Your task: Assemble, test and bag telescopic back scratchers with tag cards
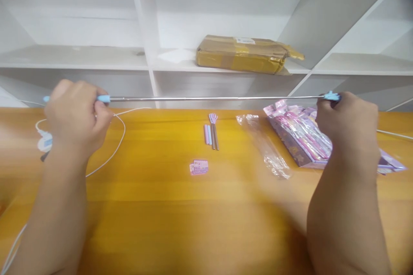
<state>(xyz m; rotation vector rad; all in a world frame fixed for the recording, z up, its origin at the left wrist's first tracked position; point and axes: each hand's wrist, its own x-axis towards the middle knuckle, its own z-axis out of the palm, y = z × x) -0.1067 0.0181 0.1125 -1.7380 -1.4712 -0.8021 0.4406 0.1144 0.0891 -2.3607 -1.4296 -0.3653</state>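
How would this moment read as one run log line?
left hand: gripping blue handle; right hand: holding blue end; metal rod: extended between hands; cards: on table

A white shelving unit [206, 19], divided into open compartments by panels [139, 4], is positioned behind the yellow-brown wood-grain tabletop [155, 219]; glare [13, 135] is reflected at the tabletop's left.

The bare left forearm [61, 206] and right forearm [346, 202] extend, well apart, over the table [161, 223]. The left hand [75, 116] is raised above its far left, the right hand [350, 122] above its far right; fingers curl, thumbs point inward.
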